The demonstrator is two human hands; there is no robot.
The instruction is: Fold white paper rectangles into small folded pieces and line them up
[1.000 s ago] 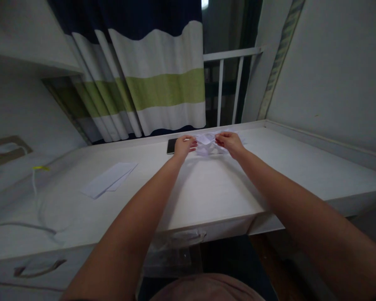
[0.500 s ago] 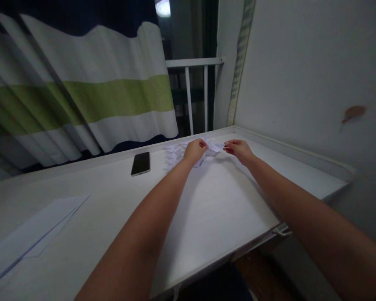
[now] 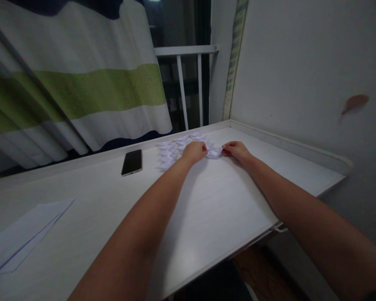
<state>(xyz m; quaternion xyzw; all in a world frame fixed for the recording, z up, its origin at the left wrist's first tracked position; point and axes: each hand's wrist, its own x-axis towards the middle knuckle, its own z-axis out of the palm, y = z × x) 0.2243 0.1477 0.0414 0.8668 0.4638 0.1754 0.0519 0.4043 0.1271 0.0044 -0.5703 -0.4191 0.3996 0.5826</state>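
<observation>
A small white folded paper piece [image 3: 214, 153] is stretched between my two hands over the far part of the desk. My left hand [image 3: 194, 152] pinches its left end, fingers closed. At the opposite end, the closed fingertips of my right hand [image 3: 236, 150] grip its tip. Several more white folded paper shapes [image 3: 166, 155] with pointed ends lie in rows to the left of and behind my left hand, which hides part of them.
A dark phone [image 3: 132, 162] lies left of the folded shapes. White paper sheets [image 3: 28, 230] rest at the left of the white desk [image 3: 213, 217]. A raised rim runs along the desk's back and right side, below a curtain [image 3: 106, 92] and a wall [image 3: 301, 75].
My right hand has moved slightly toward my left hand, and the folded paper piece now reaches its fingertips. The whole view has shifted a little, with the phone and sheets further left.
</observation>
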